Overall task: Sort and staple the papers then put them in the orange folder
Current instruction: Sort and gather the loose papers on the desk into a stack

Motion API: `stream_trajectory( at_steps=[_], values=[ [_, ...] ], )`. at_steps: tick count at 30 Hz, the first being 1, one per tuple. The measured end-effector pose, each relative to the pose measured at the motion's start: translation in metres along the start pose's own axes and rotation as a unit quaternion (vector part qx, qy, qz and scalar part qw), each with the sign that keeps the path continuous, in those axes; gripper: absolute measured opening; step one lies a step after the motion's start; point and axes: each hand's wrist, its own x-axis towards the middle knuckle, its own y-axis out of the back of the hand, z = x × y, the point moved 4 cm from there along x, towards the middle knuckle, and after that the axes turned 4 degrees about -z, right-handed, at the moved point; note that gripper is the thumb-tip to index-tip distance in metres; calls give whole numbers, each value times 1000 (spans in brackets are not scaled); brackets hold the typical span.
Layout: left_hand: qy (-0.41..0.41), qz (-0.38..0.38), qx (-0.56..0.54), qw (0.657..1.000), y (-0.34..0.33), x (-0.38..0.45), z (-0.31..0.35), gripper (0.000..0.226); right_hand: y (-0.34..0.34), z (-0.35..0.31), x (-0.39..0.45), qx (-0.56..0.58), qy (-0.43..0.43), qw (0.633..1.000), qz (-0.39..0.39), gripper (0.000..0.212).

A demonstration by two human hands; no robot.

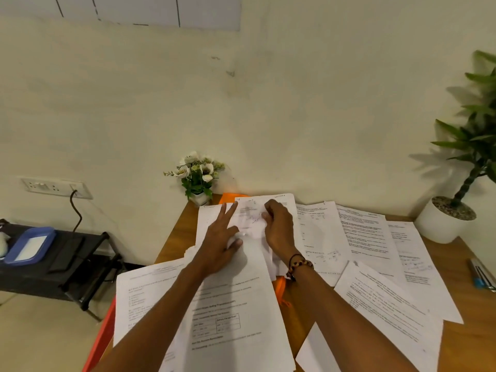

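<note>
my left hand (218,238) lies flat on the papers (233,304) in the middle of the table (453,342), fingers spread and pointing toward the wall, gripping nothing. my right hand (277,225) is curled just beside it, fingertips pinching the upper part of a sheet (251,218) — the one with faint handwriting on it. a beaded bracelet (299,265) sits on that wrist. the orange folder (279,287) is mostly buried under the sheets; i see a corner of it at the far edge near the flower pot (197,175) and a strip beside my right wrist. more printed sheets fan out to the right, overlapping one another. pens (481,275) lie at the right edge, near a white plant pot (445,218). i can't spot a stapler — it may be hidden.
</note>
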Motion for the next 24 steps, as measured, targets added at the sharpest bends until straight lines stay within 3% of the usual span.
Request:
stream_trajectory(
  at_steps=[4, 7, 9, 11, 14, 17, 20, 24],
  values=[
    [-43, 10, -12, 999, 28, 18, 13, 9, 38, -39, 12, -63, 79, 988, 114, 22],
    [-56, 11, -19, 998, 44, 23, 27, 23, 76, -70, 21, -95, 114, 960, 237, 37],
    [-48, 20, -10, 999, 56, 23, 40, 19, 96, -86, 29, -111, 147, 946, 266, 48],
    [-50, 34, 15, 998, 68, 22, 52, 14, 109, -99, 37, -136, 197, 942, 234, 50],
    [-98, 50, 23, 994, 87, 23, 69, 7, 111, -115, 39, -178, 285, 938, 88, 43],
    [-120, 67, -8, 990, 103, 32, 78, 7, 94, -125, 30, -198, 316, 927, -32, 35],
    [-107, 88, -35, 990, 120, 41, 85, 20, 82, -132, 24, -79, 300, 947, -81, 12],
    [-20, 146, -103, 984, 136, 44, 82, 29, 77, -136, 25, 55, 233, 963, -126, 17]
  ],
)
